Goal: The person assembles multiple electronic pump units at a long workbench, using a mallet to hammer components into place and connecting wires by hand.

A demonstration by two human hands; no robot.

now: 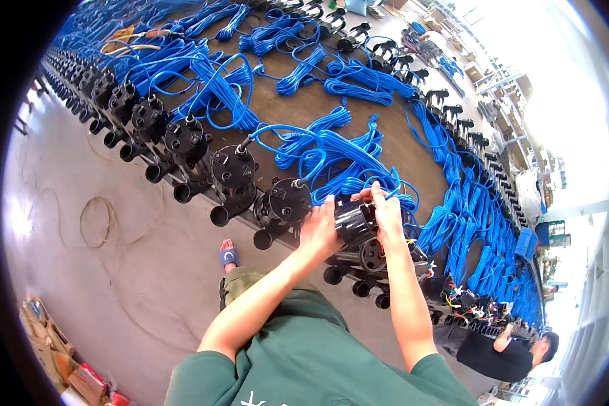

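Note:
Between my two hands is a glossy black cylindrical housing (pixel 356 220), tilted on its side at the table's near edge. My left hand (pixel 320 229) grips its left end with the fingers curled over it. At the other end my right hand (pixel 386 211) closes round the rim, its fingertips beside a blue cable. Just left of my left hand stands an upright black motor unit (pixel 290 200) with a round cap. A further black unit with a ribbed round end (pixel 372 255) sits below the housing. Bundled blue cable (pixel 348 159) lies right behind my hands.
A long row of black units (pixel 186 141) lines the near edge, each with a spout over the floor. More blue cable coils (pixel 467 203) cover the brown tabletop (pixel 287 111). Open units with coloured wires (pixel 463 298) stand at right, near another person (pixel 497 355).

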